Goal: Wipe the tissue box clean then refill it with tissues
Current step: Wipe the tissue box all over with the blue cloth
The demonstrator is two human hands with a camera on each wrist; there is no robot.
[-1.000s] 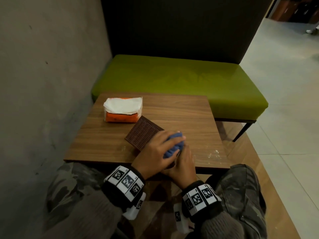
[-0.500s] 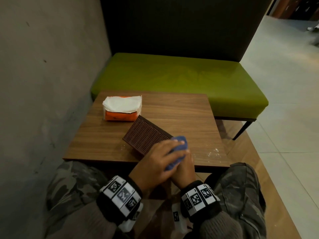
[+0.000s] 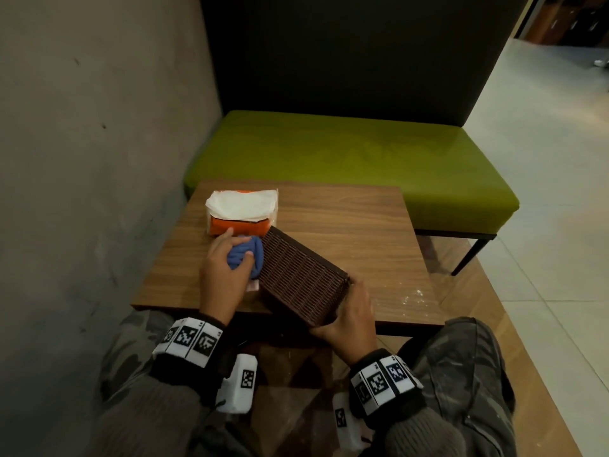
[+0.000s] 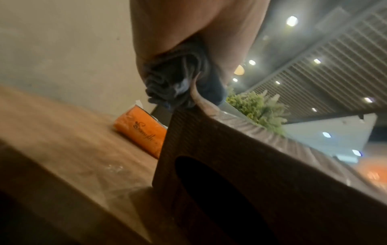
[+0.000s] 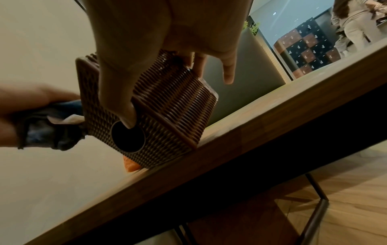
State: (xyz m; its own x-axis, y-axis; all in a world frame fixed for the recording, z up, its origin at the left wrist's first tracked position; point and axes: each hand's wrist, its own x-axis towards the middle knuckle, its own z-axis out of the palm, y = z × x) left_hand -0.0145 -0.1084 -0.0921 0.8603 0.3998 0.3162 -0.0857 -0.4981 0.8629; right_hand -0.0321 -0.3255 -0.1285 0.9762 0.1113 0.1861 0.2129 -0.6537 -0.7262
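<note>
The dark brown woven tissue box stands tilted on the wooden table, its round opening facing me. My right hand grips its near end, thumb at the rim of the hole and fingers over the top. My left hand holds a bunched blue cloth against the box's far left end. An orange pack of white tissues lies just behind the cloth.
A grey wall runs along the table's left side. A green bench with a dark backrest stands behind the table. White crumbs dot the near right corner. A person stands far off to the right.
My left hand has carried the blue cloth from the box's near end up to its far left end. The view has shifted, and my right hand on the box's near end now shows.
</note>
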